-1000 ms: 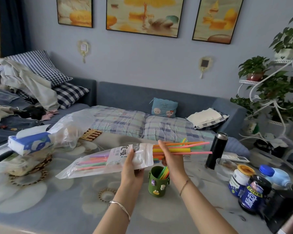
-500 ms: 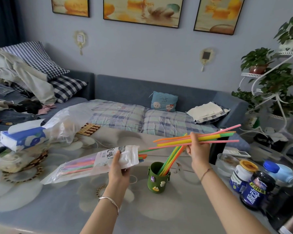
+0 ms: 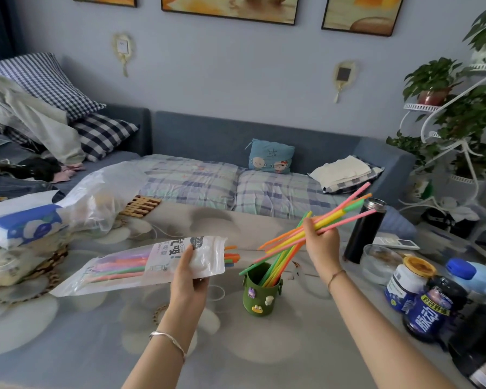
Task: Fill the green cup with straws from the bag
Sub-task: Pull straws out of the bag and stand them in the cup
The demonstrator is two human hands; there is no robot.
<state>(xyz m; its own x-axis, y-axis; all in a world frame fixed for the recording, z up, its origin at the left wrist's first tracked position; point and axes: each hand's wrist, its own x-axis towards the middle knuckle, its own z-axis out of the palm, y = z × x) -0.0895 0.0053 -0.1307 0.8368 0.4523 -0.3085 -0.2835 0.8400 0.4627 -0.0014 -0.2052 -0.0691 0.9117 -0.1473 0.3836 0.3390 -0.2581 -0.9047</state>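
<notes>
neon straws in transit between bag and cup

plastic, clear and printed white, the flat straw bag [image 3: 152, 263] is held off the table in the left hand [image 3: 190, 279], fingers closed around its open end. coloured straw tips stick out of that mouth, and more straws lie inside, so the bag is not yet emptied.

the right hand [image 3: 320, 237] is closed on a loose bundle of neon pink, orange, yellow and green straws [image 3: 320, 224], held above and to the right of the small green cup with stuck-on charms [image 3: 262, 293]. the bundle tilts, lower ends pointing down-left toward the cup. some reach its rim level, but whether any are inside cannot be told from the straws already standing there.

judgement: the step in hand is carrying a drawn bundle to the cup, and the task looks partly done. the next move calls for steepening the bundle, gathering its splayed lower ends and lowering them into the mouth. the cup is light and already leaning its contents right, so a sideways push could tip it.

the grey table cover with pale flower print [image 3: 68, 346] carries a tall black flask [image 3: 364, 231] and blue-labelled jars [image 3: 427, 307] at the right, and a tissue pack [image 3: 23, 220] at the left. behind it are a blue sofa [image 3: 236, 133] and a white plant stand [image 3: 458, 113].
</notes>
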